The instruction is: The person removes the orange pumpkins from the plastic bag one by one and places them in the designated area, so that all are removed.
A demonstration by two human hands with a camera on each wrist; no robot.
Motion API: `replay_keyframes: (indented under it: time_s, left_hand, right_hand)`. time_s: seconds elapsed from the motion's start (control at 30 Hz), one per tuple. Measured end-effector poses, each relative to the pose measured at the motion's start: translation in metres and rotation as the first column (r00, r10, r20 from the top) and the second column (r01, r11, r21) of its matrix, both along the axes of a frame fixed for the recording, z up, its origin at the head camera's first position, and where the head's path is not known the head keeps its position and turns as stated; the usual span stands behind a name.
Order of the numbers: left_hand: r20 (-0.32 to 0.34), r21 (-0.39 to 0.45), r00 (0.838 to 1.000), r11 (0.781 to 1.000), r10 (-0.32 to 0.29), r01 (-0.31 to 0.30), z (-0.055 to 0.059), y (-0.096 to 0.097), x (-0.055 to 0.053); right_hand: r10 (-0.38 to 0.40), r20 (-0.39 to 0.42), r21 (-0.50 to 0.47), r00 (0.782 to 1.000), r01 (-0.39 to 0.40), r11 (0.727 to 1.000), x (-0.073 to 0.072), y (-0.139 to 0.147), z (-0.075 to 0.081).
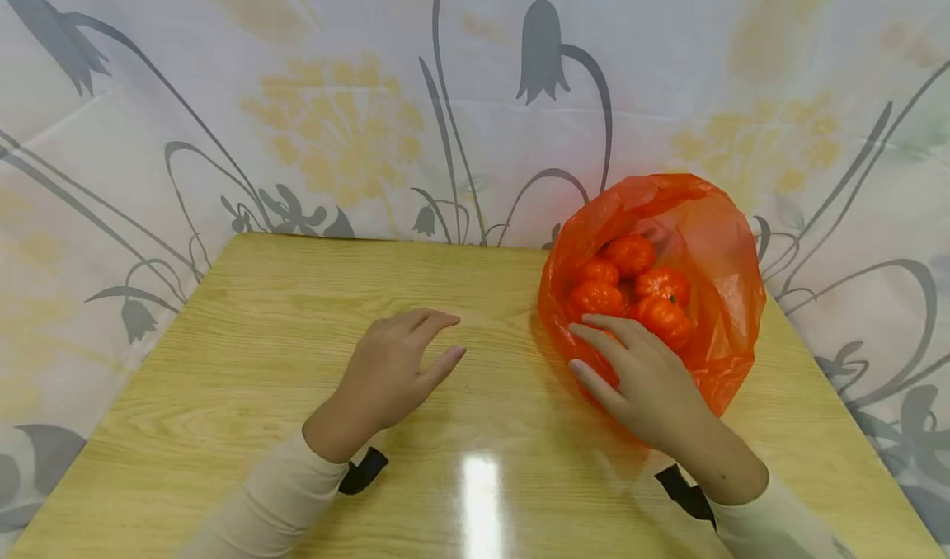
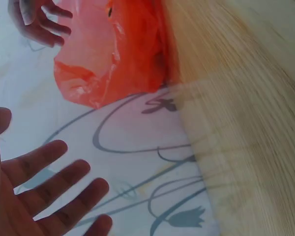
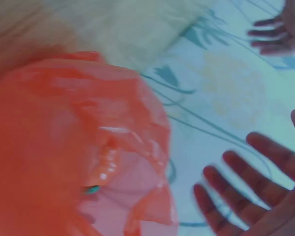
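On the right half of the table stands a thin orange-red plastic bag (image 1: 731, 262) with its mouth spread wide. Inside it lie several small orange pumpkins (image 1: 664, 321), one showing a green stem. My right hand (image 1: 649, 382) is over the bag's near side in the head view, fingers spread and holding nothing; whether it touches the plastic cannot be told. To the left, my left hand (image 1: 397, 365) hovers over bare wood, fingers extended, thumb apart from them. The left wrist view shows the bag (image 2: 113, 54) beyond the left fingers (image 2: 59, 182).
The light wood-grain table (image 1: 245, 361) reaches back to a pale cloth (image 1: 356, 15) printed with grey and yellow flowers. A bright light reflection lies on the wood near the front. Each wrist wears a black strap (image 1: 364, 471) below a cream sleeve (image 1: 270, 493).
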State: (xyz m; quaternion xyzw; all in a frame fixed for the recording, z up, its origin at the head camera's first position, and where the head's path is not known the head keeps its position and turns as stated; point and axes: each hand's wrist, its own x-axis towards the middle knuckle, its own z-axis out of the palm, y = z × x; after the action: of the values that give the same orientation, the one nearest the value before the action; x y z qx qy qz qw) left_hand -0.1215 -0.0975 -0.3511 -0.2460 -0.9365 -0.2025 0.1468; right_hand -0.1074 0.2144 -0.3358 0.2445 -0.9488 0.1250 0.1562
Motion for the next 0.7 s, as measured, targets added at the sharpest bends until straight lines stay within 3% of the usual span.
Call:
replay_keyframes:
  time_s: [0.07,0.13,0.3,0.4,0.6,0.7]
  left_hand:
    - [-0.064,0.05,0.998,0.998,-0.024,0.027,-0.002,0.006,-0.001]
    - [-0.112,0.081,0.993,0.996,-0.036,0.046,-0.004,0.011,-0.004]
    - [-0.158,0.126,0.986,0.989,-0.054,0.075,-0.008,0.022,-0.011]
    - [-0.172,0.154,0.983,0.983,-0.069,0.096,-0.009,0.027,-0.015]
    - [-0.194,0.197,0.978,0.973,-0.08,0.118,-0.011,0.032,-0.022]
    - [-0.201,0.197,0.977,0.973,-0.077,0.117,-0.011,0.031,-0.024]
  right_hand:
    - [0.064,-0.086,-0.091,0.994,-0.072,0.993,0.003,0.003,0.002]
    - [0.117,-0.177,-0.201,0.977,-0.152,0.968,0.005,0.008,0.005]
    - [0.136,-0.355,-0.432,0.925,-0.291,0.854,0.008,0.026,0.012]
    - [0.084,-0.409,-0.496,0.908,-0.299,0.815,0.006,0.036,0.018]
    - [-0.035,-0.458,-0.547,0.888,-0.25,0.799,-0.001,0.045,0.025]
    - [-0.116,-0.471,-0.593,0.875,-0.216,0.775,-0.008,0.051,0.029]
